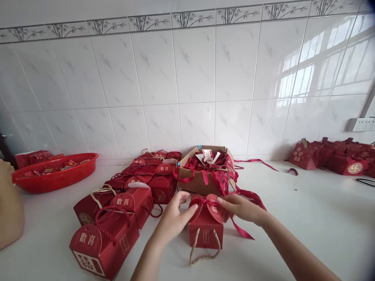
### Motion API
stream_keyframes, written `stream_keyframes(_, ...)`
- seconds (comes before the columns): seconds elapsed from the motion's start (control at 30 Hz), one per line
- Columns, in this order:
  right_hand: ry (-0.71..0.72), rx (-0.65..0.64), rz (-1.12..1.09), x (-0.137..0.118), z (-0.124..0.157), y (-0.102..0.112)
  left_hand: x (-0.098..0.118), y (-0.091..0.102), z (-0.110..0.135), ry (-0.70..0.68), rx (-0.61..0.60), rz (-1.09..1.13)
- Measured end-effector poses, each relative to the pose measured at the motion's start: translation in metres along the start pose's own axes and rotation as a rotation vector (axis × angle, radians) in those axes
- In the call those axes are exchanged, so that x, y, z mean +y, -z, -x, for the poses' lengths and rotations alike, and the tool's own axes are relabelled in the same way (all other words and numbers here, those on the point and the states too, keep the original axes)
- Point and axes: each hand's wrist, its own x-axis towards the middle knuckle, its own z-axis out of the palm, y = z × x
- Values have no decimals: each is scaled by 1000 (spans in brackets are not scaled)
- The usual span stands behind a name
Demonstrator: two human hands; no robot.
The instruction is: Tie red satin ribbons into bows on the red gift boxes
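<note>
A small red gift box (206, 224) with rounded top flaps stands on the white counter between my hands. A beige rope handle (205, 257) hangs from its front side. Across its top runs a red ribbon (206, 201), with a tail trailing down to the right. My left hand (175, 216) is at the box's upper left, thumb against the flap and forefinger apart from it. At the upper right, my right hand (241, 207) has its fingertips pinched on the ribbon. Its lower fingers are partly hidden.
Directly behind is a cardboard carton (189, 179) heaped with red ribbons. Several finished-looking red boxes (117, 222) stand in rows to the left. A red plastic basin (55, 175) with small packets sits farther left; more red boxes (304, 155) line the right. The tiled wall (196, 78) bounds the counter.
</note>
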Motion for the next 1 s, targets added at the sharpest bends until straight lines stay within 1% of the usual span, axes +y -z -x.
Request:
stream_keyframes(0.07,-7,-77,-69,5,-1,-5,-5,-4,2,10,-29,52)
stream_keyframes(0.2,-20,-110,-237,14,-1,-12,-9,-6,4,86,-32,132)
stream_keyframes(0.3,-3,-151,-318,17,0,-12,-10,-5,6,158,-3,83)
stream_keyframes(0.4,9,-181,-381,17,1,-8,-11,-4,8,162,-9,24)
stream_keyframes(0.5,17,-170,-431,18,2,-6,-10,-2,10,160,-22,-3)
stream_keyframes(0.6,11,-157,-463,20,1,-6,-9,-3,9,180,-22,21)
stream_keyframes(0.73,45,-106,-508,24,0,-9,-9,-9,9,205,-88,156)
stream_keyframes(0.83,80,-57,-536,27,-1,-12,-6,-14,11,215,-70,270)
stream_keyframes(0.93,76,-29,-590,30,-1,-14,-4,-16,15,214,-103,365)
stream_keyframes(1.0,58,-37,-622,33,-1,-14,-4,-16,16,231,-136,400)
